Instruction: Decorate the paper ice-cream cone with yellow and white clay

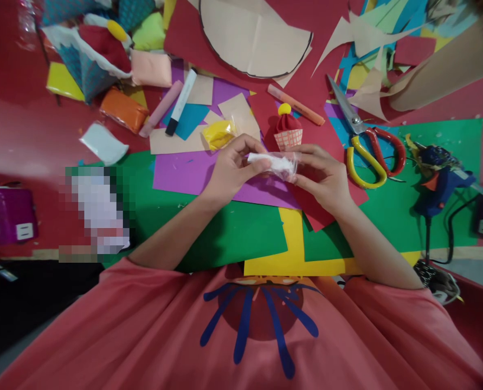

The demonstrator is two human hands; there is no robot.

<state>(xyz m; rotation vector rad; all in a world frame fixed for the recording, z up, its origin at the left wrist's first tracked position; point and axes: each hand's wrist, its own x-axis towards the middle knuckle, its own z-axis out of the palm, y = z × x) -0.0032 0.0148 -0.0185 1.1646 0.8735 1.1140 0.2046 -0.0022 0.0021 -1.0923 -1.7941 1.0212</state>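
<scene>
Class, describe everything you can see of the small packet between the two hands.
The small packet looks like clear, crinkled plastic, with white material showing inside. It lies crosswise, pinched by the left hand and right hand at either end, above the purple sheet, near a cupcake-shaped craft. Whether it is open is unclear.

Craft work area; type of room cannot be told. Evidence: red tabletop [17,130], left; green sheet [233,233], lower centre; cut scraps [367,38], upper right; scissors [359,127], right of centre; glue gun [442,187], far right; white marker [183,98], upper left of centre.
</scene>
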